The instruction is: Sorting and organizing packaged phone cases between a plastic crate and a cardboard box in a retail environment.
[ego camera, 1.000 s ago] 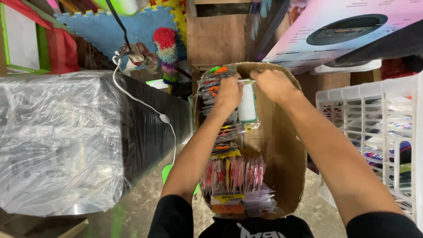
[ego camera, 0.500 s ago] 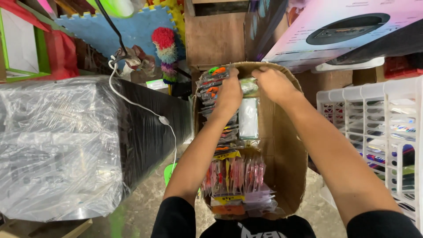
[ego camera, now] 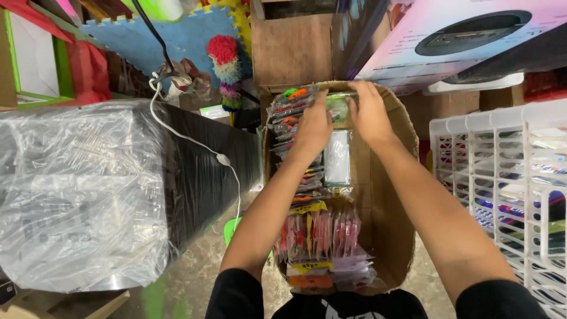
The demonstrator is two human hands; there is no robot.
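A brown cardboard box (ego camera: 396,218) stands open below me, packed with several colourful flat packets (ego camera: 322,236) along its left side and near end. My left hand (ego camera: 313,127) and my right hand (ego camera: 369,112) meet at the box's far end. Both grip a small clear packet with a green top (ego camera: 338,109) held upright between them. A second clear packet (ego camera: 338,158) lies flat in the box just below the hands. More orange and green packets (ego camera: 289,106) stand in a row beside my left hand.
A large black box wrapped in clear plastic (ego camera: 77,189) fills the left, with a white cable (ego camera: 195,142) draped over it. A white plastic lattice basket (ego camera: 502,177) holding goods stands at the right. Blue foam mats (ego camera: 177,35) and a pale printed carton (ego camera: 460,35) sit beyond.
Both hands have stayed at the far end of the box. A clear packet now lies flat in the box below them, and a green-topped packet sits between the hands.
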